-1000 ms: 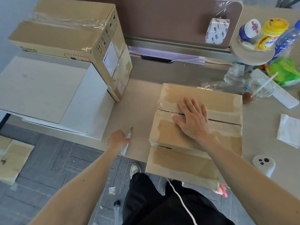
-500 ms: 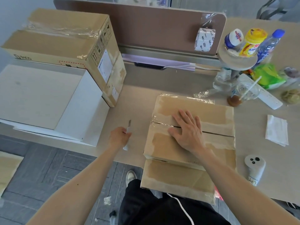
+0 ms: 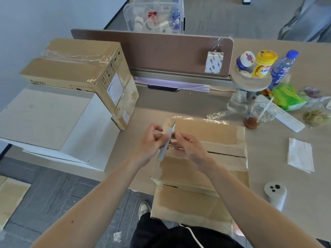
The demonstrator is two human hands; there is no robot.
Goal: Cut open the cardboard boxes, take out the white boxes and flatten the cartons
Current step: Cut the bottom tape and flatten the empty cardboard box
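Both hands are raised over the taped cardboard box [image 3: 215, 138], which sits at the near edge of the desk [image 3: 265, 149]. The left hand [image 3: 149, 143] has its fingers curled round the lower body of a utility knife [image 3: 168, 137]. The right hand [image 3: 190, 148] pinches it higher up, blade end pointing toward the far edge. A second carton [image 3: 75, 68] rests on a white box [image 3: 44, 119] at the left edge.

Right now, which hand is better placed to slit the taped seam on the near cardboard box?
Left, probably: the left hand grips the slim grey utility knife above the brown cardboard box seam; the right hand only meets it, grip unclear.
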